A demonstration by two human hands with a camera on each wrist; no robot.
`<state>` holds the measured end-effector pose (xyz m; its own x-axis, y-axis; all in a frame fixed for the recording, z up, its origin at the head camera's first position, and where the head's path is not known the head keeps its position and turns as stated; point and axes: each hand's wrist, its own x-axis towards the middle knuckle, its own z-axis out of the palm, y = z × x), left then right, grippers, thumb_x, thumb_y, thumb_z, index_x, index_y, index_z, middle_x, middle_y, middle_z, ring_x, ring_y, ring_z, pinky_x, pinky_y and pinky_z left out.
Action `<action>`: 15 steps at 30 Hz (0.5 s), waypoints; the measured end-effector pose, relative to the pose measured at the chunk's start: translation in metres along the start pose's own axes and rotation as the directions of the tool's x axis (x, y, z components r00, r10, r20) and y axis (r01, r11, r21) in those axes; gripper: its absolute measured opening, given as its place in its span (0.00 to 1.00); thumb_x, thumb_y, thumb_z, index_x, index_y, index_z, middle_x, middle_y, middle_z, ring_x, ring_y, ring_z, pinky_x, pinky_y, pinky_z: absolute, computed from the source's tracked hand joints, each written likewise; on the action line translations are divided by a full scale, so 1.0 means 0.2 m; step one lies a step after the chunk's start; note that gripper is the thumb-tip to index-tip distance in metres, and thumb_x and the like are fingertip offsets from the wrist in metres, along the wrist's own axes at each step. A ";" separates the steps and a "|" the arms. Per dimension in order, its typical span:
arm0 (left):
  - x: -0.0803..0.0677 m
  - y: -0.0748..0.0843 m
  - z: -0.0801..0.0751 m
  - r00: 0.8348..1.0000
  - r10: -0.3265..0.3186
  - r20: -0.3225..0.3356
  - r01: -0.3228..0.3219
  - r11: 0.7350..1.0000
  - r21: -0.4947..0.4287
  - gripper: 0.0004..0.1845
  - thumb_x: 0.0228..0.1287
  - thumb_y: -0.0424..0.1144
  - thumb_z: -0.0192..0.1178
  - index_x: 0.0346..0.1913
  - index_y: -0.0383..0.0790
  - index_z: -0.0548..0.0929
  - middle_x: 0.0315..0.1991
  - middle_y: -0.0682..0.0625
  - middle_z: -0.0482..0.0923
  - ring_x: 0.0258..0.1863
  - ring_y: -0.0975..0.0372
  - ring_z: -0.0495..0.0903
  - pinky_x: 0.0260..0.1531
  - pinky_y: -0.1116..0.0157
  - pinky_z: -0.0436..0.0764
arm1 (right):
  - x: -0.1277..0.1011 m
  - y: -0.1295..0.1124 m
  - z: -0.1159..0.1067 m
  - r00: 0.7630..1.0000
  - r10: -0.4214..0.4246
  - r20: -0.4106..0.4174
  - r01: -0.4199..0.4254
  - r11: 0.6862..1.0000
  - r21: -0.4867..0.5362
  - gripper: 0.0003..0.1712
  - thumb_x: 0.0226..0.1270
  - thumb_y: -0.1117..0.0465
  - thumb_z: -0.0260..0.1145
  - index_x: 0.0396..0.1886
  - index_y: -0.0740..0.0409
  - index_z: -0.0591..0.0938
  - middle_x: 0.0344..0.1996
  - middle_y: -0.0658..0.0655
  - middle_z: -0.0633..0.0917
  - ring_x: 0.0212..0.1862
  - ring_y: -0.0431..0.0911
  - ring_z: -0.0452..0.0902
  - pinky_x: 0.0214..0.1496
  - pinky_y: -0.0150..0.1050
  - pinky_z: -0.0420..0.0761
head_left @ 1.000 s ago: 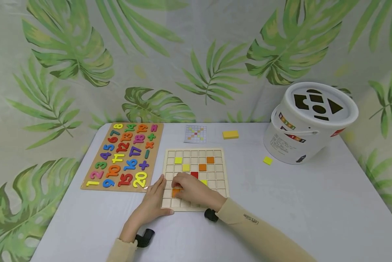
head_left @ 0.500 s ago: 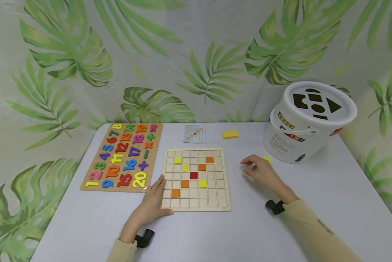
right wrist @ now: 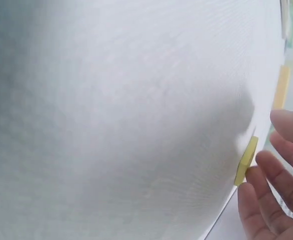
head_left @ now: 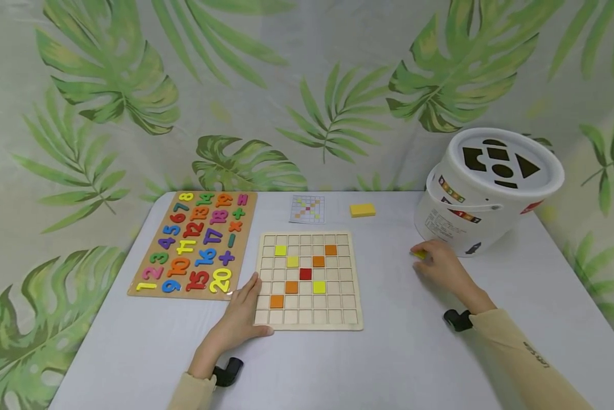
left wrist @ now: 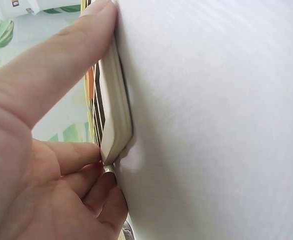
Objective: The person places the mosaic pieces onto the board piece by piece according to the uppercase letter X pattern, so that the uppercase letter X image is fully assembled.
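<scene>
Fingers of the right hand (head_left: pixel 442 266) are at a small yellow square tile (head_left: pixel 418 254), which lies flat on the desk (head_left: pixel 389 364) at about four o'clock from the grid board (head_left: pixel 308 327) and just beside the foot of the white shape-sorter bucket (head_left: pixel 486 188). From the wrist view the fingertips (right wrist: pixel 266 165) meet the edge of the tile (right wrist: pixel 246 161), yet I cannot tell whether they have closed on it or only touch it. The left hand (head_left: pixel 240 319) lies flat and relaxed, thumb along the board's left edge and fingers at its near corner (left wrist: pixel 117 150), steadying it.

My worry is the tile itself: it is thin and sits flat on a smooth covering, so fingertips could push it along towards the bucket instead of getting under an edge. If the left hand leans harder, the board might shift and jog the orange, yellow and red tiles (head_left: pixel 305 274) sitting in its cells.

White cloth-like covering spreads over the desk. At ten o'clock from the board lies a wooden number puzzle (head_left: pixel 196 242); at twelve o'clock a small pattern card (head_left: pixel 307 209), with a yellow block (head_left: pixel 362 210) to its right. Behind hangs a pale curtain printed with green palm leaves (head_left: pixel 338 108).
</scene>
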<state>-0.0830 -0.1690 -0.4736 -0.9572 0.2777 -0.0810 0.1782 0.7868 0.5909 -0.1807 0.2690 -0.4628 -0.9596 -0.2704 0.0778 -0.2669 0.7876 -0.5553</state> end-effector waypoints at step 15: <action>0.00 0.00 0.00 1.000 0.000 0.000 0.000 1.000 0.018 0.57 0.37 0.46 0.74 0.68 0.29 0.50 0.70 0.40 0.42 0.60 0.47 0.53 0.52 0.52 0.66 | 0.00 -0.02 0.05 1.000 -0.017 0.009 0.017 1.000 -0.006 0.12 0.48 0.78 0.63 0.34 0.65 0.79 0.35 0.59 0.77 0.40 0.53 0.71 0.44 0.49 0.72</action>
<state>-0.0833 -0.1690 -0.4742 -0.9572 0.2780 -0.0811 0.1824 0.7963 0.5767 -0.1784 0.2603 -0.4684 -0.9542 -0.2883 0.0796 -0.2834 0.7862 -0.5491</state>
